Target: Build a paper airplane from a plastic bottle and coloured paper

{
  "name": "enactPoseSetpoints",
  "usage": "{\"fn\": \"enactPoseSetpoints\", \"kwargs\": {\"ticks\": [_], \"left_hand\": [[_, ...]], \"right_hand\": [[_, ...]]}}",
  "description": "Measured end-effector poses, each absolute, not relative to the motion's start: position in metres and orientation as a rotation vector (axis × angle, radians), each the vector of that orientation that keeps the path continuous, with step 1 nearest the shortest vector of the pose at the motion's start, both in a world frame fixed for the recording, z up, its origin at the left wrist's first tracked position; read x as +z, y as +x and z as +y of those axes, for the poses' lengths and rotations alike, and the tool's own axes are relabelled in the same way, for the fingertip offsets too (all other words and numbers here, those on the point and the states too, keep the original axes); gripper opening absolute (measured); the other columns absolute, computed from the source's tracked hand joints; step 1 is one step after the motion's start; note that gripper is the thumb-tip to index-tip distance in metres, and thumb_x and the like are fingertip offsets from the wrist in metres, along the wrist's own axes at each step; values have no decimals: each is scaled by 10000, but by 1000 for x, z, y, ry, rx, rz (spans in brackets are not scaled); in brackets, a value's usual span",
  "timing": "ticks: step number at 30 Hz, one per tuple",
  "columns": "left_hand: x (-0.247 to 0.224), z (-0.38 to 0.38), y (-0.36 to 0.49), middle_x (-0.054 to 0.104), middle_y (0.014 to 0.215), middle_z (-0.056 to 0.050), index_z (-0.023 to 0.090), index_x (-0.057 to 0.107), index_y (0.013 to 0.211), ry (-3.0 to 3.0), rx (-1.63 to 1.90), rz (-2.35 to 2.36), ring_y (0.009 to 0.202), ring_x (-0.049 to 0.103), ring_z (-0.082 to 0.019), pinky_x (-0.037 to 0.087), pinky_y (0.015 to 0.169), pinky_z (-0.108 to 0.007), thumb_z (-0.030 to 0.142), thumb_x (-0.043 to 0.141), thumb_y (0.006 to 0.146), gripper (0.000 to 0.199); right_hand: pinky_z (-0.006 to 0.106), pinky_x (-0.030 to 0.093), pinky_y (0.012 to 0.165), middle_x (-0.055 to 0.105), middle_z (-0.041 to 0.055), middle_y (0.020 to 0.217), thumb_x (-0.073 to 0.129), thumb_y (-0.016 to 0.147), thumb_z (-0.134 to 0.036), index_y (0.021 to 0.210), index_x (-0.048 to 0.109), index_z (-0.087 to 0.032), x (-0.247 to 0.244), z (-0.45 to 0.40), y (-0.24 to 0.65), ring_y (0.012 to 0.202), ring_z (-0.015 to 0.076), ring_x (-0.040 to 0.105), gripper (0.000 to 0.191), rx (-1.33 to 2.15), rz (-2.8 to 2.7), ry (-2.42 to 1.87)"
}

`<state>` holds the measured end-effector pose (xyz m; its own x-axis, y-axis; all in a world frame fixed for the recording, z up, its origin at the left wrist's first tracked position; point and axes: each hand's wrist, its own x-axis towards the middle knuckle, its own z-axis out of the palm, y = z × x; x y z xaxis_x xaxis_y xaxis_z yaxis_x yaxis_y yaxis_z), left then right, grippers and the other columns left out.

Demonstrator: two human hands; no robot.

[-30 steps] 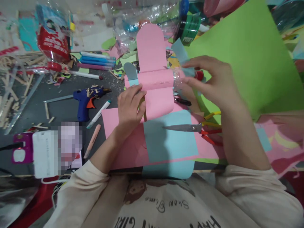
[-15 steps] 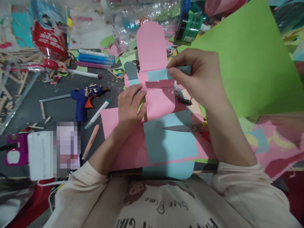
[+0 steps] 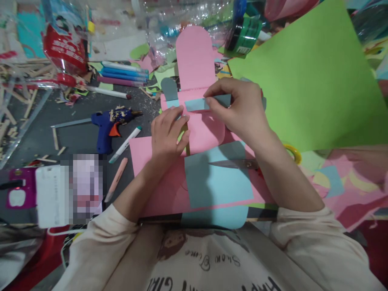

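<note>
A blue paper strip (image 3: 195, 105) is pinched between the thumb and forefinger of my right hand (image 3: 239, 106). It lies across the pink paper cutout (image 3: 206, 129), whose rounded flap points away from me. My left hand (image 3: 168, 131) rests on the cutout's left side with its fingers apart, holding nothing. Just beyond those fingers is a small rounded grey-blue tab (image 3: 169, 89). Nearer to me, a blue paper sheet (image 3: 218, 182) lies on a larger pink sheet (image 3: 160, 194). Scissors (image 3: 233, 163) lie on top, their handles partly hidden by my right forearm.
On the left are a blue hot glue gun (image 3: 104, 125), a green-tipped marker (image 3: 125, 144) and a peach marker (image 3: 117, 180). Several pens (image 3: 124, 74) and wood sticks lie further back. A green sheet (image 3: 315, 81) covers the right side. Clear plastic bottles (image 3: 188, 24) stand behind.
My right hand has moved left and slightly toward me, bringing the blue strip down over the pink cutout. The scissors' yellow handle now shows beside my forearm. My left hand stays in place.
</note>
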<state>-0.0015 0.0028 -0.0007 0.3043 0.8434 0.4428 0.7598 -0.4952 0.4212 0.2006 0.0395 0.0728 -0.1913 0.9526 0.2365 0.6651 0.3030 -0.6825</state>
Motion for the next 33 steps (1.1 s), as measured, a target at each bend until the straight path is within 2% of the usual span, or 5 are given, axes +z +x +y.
{"fn": "enactPoseSetpoints", "kwargs": {"ticks": [4, 9, 15, 22, 33], "left_hand": [[-2, 3, -2, 670, 1323, -90, 272, 614, 1173, 2466, 982, 1491, 1254, 603, -251, 426, 1067, -460, 602, 289, 1012, 491], [-4, 5, -4, 667, 1315, -104, 257, 543, 1348, 2528, 1059, 1436, 1240, 605, -258, 418, 1056, -409, 632, 318, 997, 561], [-3, 2, -5, 616, 1373, -139, 223, 564, 1420, 2561, 890, 1468, 1291, 555, -284, 370, 1116, -412, 629, 234, 1015, 662], [-1, -1, -2, 614, 1379, -144, 218, 577, 1428, 2581, 800, 1531, 1303, 537, -301, 342, 1140, -422, 604, 211, 1021, 670], [-3, 1, -4, 588, 1404, -147, 227, 549, 1453, 2547, 794, 1520, 1324, 519, -306, 322, 1154, -423, 590, 267, 1016, 634]], "right_hand": [[391, 590, 841, 790, 23, 910, 582, 853, -181, 850, 684, -264, 73, 38, 198, 900, 258, 734, 132, 596, -1946, -1446], [408, 566, 868, 785, 30, 931, 564, 856, -177, 867, 684, -264, 73, 37, 197, 935, 267, 729, 148, 607, -1944, -1468], [388, 545, 880, 778, 31, 905, 591, 835, -169, 802, 668, -267, 82, 37, 193, 895, 244, 717, 129, 662, -1913, -1535], [390, 544, 680, 702, 6, 724, 605, 776, -136, 773, 656, -265, 97, 38, 217, 677, 226, 668, 138, 712, -1851, -1551], [412, 556, 722, 707, 20, 733, 670, 787, -217, 739, 634, -266, 96, 44, 226, 715, 241, 678, 77, 693, -1926, -1588]]}}
